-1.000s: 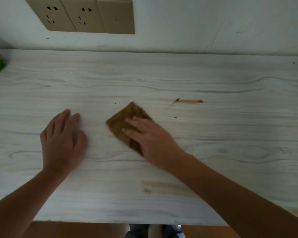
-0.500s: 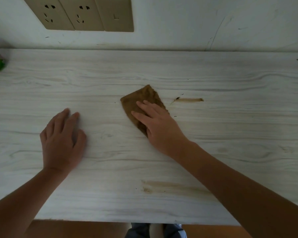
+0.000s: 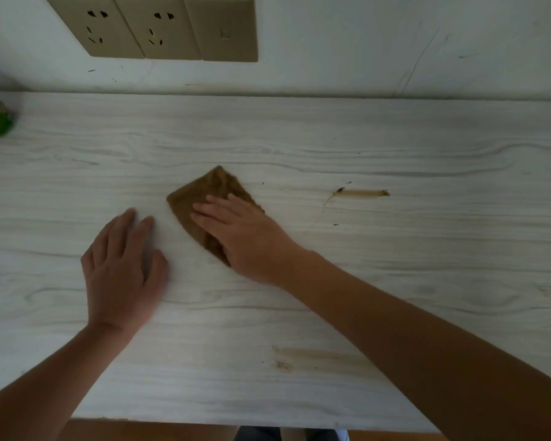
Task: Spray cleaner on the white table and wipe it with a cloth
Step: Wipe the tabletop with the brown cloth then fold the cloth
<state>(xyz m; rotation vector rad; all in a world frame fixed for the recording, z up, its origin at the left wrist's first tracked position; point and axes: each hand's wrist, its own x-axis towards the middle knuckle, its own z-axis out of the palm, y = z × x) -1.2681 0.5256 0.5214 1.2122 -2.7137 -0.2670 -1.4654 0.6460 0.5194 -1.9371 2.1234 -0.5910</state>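
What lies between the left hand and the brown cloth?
Nothing: in the head view, only bare white table separates the left hand from the brown cloth.

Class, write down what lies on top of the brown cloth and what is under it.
The right hand presses flat on the brown cloth, covering its near part. The cloth lies on the white table; the patch beneath it is hidden.
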